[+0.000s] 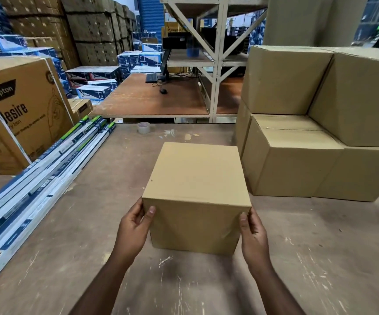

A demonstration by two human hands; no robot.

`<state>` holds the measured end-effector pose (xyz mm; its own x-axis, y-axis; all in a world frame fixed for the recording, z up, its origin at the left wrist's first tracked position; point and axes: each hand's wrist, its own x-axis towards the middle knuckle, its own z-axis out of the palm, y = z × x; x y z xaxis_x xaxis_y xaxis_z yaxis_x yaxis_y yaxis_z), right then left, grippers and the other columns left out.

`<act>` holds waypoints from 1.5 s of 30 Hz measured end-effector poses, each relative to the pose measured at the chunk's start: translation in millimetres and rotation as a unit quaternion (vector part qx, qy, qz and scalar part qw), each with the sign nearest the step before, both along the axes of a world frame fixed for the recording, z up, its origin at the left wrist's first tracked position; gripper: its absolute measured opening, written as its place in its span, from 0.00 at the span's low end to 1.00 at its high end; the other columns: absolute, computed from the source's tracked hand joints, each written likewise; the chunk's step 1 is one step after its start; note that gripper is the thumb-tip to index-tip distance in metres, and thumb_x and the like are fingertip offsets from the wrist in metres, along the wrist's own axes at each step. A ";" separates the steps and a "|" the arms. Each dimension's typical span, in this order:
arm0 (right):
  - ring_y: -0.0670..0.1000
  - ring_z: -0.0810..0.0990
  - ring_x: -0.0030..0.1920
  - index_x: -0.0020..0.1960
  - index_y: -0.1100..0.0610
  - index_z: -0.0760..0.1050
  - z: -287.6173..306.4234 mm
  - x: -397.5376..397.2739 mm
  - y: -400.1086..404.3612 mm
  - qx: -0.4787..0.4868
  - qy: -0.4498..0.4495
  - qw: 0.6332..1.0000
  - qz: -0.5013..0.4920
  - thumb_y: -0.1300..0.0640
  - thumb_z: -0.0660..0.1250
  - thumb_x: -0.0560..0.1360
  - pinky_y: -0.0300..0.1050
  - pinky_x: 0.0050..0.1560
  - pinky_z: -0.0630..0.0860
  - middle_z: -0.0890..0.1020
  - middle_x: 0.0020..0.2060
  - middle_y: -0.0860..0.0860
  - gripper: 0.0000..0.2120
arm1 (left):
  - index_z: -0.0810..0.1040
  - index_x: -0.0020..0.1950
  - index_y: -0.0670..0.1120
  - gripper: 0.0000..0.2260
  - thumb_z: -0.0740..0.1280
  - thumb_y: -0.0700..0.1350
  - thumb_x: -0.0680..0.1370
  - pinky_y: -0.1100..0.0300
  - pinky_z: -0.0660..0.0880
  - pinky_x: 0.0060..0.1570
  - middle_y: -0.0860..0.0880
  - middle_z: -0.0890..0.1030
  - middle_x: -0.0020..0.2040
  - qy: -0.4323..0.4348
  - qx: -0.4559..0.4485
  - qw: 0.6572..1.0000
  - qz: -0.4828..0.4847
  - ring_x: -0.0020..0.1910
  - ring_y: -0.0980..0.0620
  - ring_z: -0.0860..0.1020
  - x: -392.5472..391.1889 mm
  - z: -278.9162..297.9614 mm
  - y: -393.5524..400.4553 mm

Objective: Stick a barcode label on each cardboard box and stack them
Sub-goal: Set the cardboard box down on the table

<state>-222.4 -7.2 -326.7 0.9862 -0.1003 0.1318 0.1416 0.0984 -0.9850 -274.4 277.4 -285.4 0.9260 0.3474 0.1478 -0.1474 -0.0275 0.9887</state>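
Observation:
A plain brown cardboard box (196, 176) stands on the worn table (93, 223) in front of me. My left hand (133, 228) grips its near left edge, thumb on the front face. My right hand (253, 235) grips the near right edge in the same way. No barcode label shows on the faces I can see. To the right rises a stack of similar plain boxes (297, 155), two layers high, with no labels visible on them.
Long white and green cartons (47, 160) lie along the table's left side beside a large printed carton (17, 114). A tape roll (143, 127) sits at the far edge. Beyond are a desk with keyboard and mouse (156, 96), metal racking (218, 60) and stacked goods.

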 end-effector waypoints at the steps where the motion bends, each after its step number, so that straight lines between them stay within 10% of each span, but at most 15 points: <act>1: 0.45 0.77 0.70 0.78 0.54 0.69 -7.3 -1.6 -0.3 -0.003 0.018 1.000 0.008 0.44 0.66 0.81 0.34 0.66 0.74 0.79 0.70 0.46 0.28 | 0.75 0.72 0.47 0.18 0.66 0.40 0.81 0.68 0.77 0.57 0.57 0.83 0.63 0.015 0.006 1.000 -0.015 0.63 0.58 0.80 0.1 -11.6 1.0; 8: 0.34 0.80 0.59 0.70 0.50 0.75 -49.0 -15.2 -0.3 -0.066 0.129 0.986 0.082 0.54 0.65 0.84 0.26 0.52 0.74 0.84 0.60 0.40 0.15 | 0.75 0.71 0.49 0.19 0.71 0.41 0.80 0.49 0.75 0.67 0.57 0.83 0.62 0.148 0.051 0.986 -0.061 0.63 0.56 0.80 -8.2 -80.4 8.8; 20: 0.34 0.80 0.57 0.64 0.44 0.79 -42.3 -15.8 5.6 -0.200 0.117 0.973 0.017 0.42 0.64 0.82 0.24 0.46 0.72 0.84 0.54 0.35 0.13 | 0.82 0.65 0.50 0.13 0.71 0.42 0.80 0.57 0.79 0.59 0.59 0.86 0.54 0.170 0.102 0.980 -0.027 0.55 0.57 0.84 -2.5 -82.1 10.1; 24: 0.40 0.83 0.55 0.63 0.41 0.76 -35.6 -18.4 -0.3 -0.238 0.113 0.964 -0.030 0.39 0.68 0.79 0.40 0.51 0.77 0.84 0.52 0.33 0.15 | 0.83 0.63 0.50 0.12 0.70 0.40 0.80 0.59 0.79 0.59 0.60 0.86 0.54 0.134 0.111 0.984 0.030 0.55 0.59 0.84 -8.8 -74.4 9.8; 29: 0.38 0.84 0.51 0.60 0.41 0.75 3.1 -29.8 -2.3 -0.219 0.060 0.963 -0.142 0.51 0.75 0.77 0.47 0.52 0.79 0.85 0.52 0.37 0.15 | 0.81 0.67 0.49 0.15 0.72 0.42 0.80 0.72 0.76 0.52 0.53 0.83 0.59 0.043 0.103 0.990 0.085 0.56 0.61 0.82 -18.6 -43.7 7.1; 37: 0.40 0.83 0.53 0.64 0.45 0.79 42.9 -21.6 4.0 -0.098 -0.038 0.984 -0.144 0.49 0.69 0.81 0.31 0.47 0.78 0.85 0.56 0.41 0.11 | 0.77 0.72 0.50 0.19 0.69 0.49 0.81 0.57 0.71 0.69 0.56 0.77 0.68 -0.025 0.085 0.994 0.069 0.68 0.60 0.75 -7.7 1.3 2.2; 45: 0.31 0.80 0.56 0.62 0.41 0.76 4.8 5.1 9.4 -0.083 0.054 0.995 -0.032 0.47 0.64 0.82 0.28 0.55 0.73 0.84 0.53 0.32 0.09 | 0.73 0.75 0.57 0.27 0.67 0.64 0.78 0.53 0.75 0.65 0.58 0.81 0.66 0.038 0.014 0.999 -0.001 0.65 0.57 0.79 9.1 -1.8 4.5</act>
<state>-217.3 2.1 -321.9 0.9878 -0.1491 0.0453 0.0349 -0.0718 -0.9968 -265.3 281.9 -287.2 0.9358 0.3415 0.0869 -0.0723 -0.0553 0.9959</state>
